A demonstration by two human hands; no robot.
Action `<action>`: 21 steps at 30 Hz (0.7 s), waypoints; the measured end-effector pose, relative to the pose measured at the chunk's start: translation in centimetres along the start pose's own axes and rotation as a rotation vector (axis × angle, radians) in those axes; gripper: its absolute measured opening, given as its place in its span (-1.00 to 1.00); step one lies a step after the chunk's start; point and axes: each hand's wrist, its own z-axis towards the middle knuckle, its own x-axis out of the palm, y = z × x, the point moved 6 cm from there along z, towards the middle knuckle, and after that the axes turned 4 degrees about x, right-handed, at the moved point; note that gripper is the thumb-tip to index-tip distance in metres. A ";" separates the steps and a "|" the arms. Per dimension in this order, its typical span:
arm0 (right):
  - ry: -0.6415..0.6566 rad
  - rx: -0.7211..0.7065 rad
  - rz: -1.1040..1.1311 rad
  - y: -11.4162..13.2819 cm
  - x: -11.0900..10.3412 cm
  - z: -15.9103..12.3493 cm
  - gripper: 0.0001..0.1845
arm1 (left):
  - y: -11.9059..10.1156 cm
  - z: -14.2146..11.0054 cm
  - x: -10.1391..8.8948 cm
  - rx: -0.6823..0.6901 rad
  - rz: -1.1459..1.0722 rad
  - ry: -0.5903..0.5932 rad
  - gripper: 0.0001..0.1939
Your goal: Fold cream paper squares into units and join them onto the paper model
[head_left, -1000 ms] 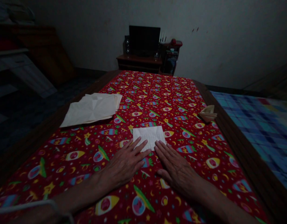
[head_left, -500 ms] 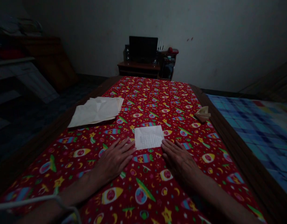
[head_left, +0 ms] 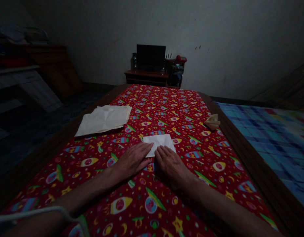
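A small white sheet of paper (head_left: 162, 140) lies flat on the red patterned cloth (head_left: 152, 98), in front of me. My left hand (head_left: 133, 159) rests with its fingertips on the sheet's left part, fingers stretched out and thumb apart. On the lower right part of the same sheet, the fingers of my right hand (head_left: 171, 164) lie palm down, slightly bent. Both hands are open, and neither lifts the paper. Fingers cover the sheet's lower edge in places.
A stack of creased pale paper sheets (head_left: 105, 120) lies to the left. A folded paper piece (head_left: 212, 122) sits near the cloth's right edge. Beyond the table stands a dark monitor (head_left: 151, 56) on a cabinet. A white cable (head_left: 43, 210) crosses above my left forearm.
Both hands have moved inward from the sheet's sides onto its surface, closer to each other. The sheet stays in nearly the same place, and the view has tilted slightly up.
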 end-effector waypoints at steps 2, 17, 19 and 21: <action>-0.002 0.013 -0.043 -0.4 0.3 -0.1 -0.67 | 0.0 0.2 -0.2 0.009 -0.001 -0.003 -0.44; -0.318 0.148 0.168 -5.8 -1.4 -4.2 -0.81 | -3.7 3.7 -1.0 0.292 0.219 -0.189 -0.85; -0.383 0.203 0.263 -6.2 -2.1 -4.5 -0.81 | -4.3 4.0 -2.8 0.295 0.167 -0.270 -0.85; -0.449 0.303 0.423 -6.9 -3.2 -4.8 -0.81 | -4.6 4.4 -4.9 0.252 0.140 -0.359 -0.87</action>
